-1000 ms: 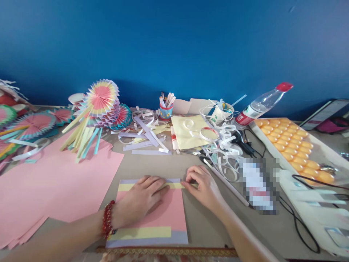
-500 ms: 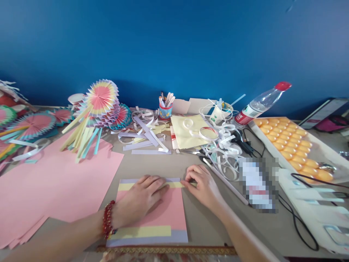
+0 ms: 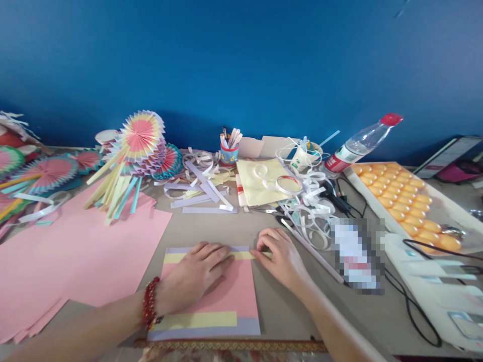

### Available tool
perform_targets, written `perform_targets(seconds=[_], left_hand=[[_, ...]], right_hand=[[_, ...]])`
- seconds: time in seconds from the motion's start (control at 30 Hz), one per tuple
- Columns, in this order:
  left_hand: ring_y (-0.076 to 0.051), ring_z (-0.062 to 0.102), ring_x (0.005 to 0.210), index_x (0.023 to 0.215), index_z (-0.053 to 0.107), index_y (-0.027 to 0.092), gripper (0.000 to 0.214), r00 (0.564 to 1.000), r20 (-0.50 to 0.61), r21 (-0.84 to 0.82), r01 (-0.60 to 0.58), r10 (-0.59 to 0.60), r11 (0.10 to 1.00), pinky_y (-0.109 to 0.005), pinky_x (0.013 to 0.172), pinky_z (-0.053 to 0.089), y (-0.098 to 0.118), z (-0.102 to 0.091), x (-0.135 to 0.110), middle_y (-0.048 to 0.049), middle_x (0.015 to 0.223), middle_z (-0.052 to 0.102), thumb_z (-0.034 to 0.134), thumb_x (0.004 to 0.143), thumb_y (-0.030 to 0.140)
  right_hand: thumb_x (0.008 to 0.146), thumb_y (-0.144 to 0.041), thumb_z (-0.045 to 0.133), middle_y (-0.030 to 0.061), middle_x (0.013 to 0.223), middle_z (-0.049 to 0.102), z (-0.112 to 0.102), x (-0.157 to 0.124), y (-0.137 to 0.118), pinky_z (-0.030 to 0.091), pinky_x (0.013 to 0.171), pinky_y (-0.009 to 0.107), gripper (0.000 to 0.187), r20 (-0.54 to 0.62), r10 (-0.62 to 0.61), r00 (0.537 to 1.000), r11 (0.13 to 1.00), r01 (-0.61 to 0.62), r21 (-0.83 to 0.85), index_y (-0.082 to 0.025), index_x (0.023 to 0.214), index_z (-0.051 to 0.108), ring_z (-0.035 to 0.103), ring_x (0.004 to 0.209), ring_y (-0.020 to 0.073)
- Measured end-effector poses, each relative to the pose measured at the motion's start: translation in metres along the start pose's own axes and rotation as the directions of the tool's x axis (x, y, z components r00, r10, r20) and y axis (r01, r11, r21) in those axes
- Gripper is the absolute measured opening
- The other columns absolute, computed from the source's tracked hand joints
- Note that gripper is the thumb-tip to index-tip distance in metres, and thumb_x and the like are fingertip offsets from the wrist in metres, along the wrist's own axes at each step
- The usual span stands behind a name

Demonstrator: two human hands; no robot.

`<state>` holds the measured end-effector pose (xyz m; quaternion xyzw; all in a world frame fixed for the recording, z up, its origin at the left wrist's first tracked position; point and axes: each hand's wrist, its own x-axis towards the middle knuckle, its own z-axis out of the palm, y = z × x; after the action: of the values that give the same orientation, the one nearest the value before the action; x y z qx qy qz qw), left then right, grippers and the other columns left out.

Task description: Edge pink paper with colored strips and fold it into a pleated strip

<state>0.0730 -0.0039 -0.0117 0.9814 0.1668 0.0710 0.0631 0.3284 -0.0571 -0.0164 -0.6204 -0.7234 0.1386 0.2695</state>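
Observation:
A pink paper sheet (image 3: 237,289) lies before me, with lilac and yellow bands along its far and near edges. My left hand (image 3: 196,271), with a red beaded bracelet on the wrist, rests flat over the sheet, its fingertips by the far yellow paper strip (image 3: 241,255). Just past the sheet's right edge, my right hand (image 3: 277,256) pinches that strip between thumb and fingers; part of the strip's end is hidden by the hand. The near yellow band (image 3: 206,319) stops short of the sheet's right edge.
Large pink sheets (image 3: 86,256) spread at left, below folded paper rosettes (image 3: 141,133). Behind are lilac strips (image 3: 204,181), a pen cup (image 3: 229,155) and yellow paper (image 3: 260,183). Rightward stand curled white strips (image 3: 311,221), a bottle (image 3: 354,148), an orange-bubbled tray (image 3: 400,201) and a power strip (image 3: 433,291).

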Motion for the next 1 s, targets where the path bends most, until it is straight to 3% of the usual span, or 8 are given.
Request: perform_targets(seconds=[0.13,0.37,0.53,0.63,0.87,1.0], left_hand=[[-0.025,0.049,0.122,0.128,0.056,0.017,0.032,0.999,-0.002,0.044,-0.043,0.043,0.998,-0.043,0.103,0.038,-0.002,0.001,0.000,-0.0080,0.145,0.047,0.052,0.097,0.024],[-0.023,0.046,0.128,0.129,0.055,0.018,0.033,0.998,-0.036,0.017,-0.045,0.046,0.999,-0.041,0.110,0.034,-0.004,0.000,-0.001,-0.0065,0.143,0.051,0.050,0.098,0.026],[-0.024,0.030,0.143,0.151,0.028,0.012,0.069,0.983,0.047,-0.045,-0.175,0.177,0.984,-0.042,0.119,0.022,-0.002,-0.002,0.002,-0.0111,0.154,0.036,0.046,0.096,0.050],[-0.023,0.027,0.144,0.154,0.019,0.013,0.079,0.970,0.078,-0.065,-0.225,0.229,0.972,-0.043,0.121,0.016,-0.002,-0.003,0.003,-0.0116,0.155,0.035,0.042,0.095,0.060],[-0.023,0.032,0.141,0.149,0.031,0.010,0.070,0.968,0.084,-0.004,-0.238,0.238,0.971,-0.042,0.120,0.013,0.000,-0.011,0.008,-0.0124,0.150,0.043,0.038,0.097,0.056],[-0.025,0.040,0.133,0.141,0.044,0.010,0.064,0.969,0.076,0.063,-0.239,0.234,0.969,-0.039,0.113,0.026,0.004,-0.011,0.016,-0.0137,0.144,0.049,0.046,0.095,0.054]], right_hand=[[0.082,-0.017,0.068,0.0020,0.085,0.058,0.000,-0.002,0.001,0.040,0.077,0.033,0.018,0.002,-0.005,1.000,1.000,0.005,-0.003,-0.022,0.074,0.052,0.053,0.084,0.0203],[0.083,-0.019,0.068,0.0019,0.084,0.059,0.002,-0.002,0.002,0.040,0.076,0.032,0.019,0.001,-0.013,1.000,1.000,0.013,-0.029,-0.022,0.074,0.052,0.054,0.084,0.0203],[0.084,-0.019,0.068,0.0014,0.083,0.059,0.002,-0.002,0.002,0.040,0.075,0.032,0.018,-0.005,-0.027,1.000,0.999,0.027,-0.029,-0.022,0.075,0.052,0.054,0.083,0.0197],[0.084,-0.019,0.069,0.0008,0.082,0.059,0.002,-0.001,0.001,0.040,0.075,0.032,0.019,-0.012,-0.027,1.000,0.999,0.026,-0.032,-0.022,0.075,0.052,0.053,0.082,0.0194],[0.084,-0.021,0.068,0.0006,0.080,0.059,-0.004,-0.001,0.007,0.040,0.075,0.032,0.019,-0.026,-0.032,0.999,0.997,0.030,-0.075,-0.022,0.073,0.052,0.055,0.081,0.0193],[0.086,-0.030,0.065,-0.0010,0.072,0.061,-0.017,-0.003,0.009,0.040,0.065,0.028,0.019,0.019,0.021,1.000,0.998,-0.020,-0.055,-0.022,0.072,0.055,0.056,0.069,0.0165]])
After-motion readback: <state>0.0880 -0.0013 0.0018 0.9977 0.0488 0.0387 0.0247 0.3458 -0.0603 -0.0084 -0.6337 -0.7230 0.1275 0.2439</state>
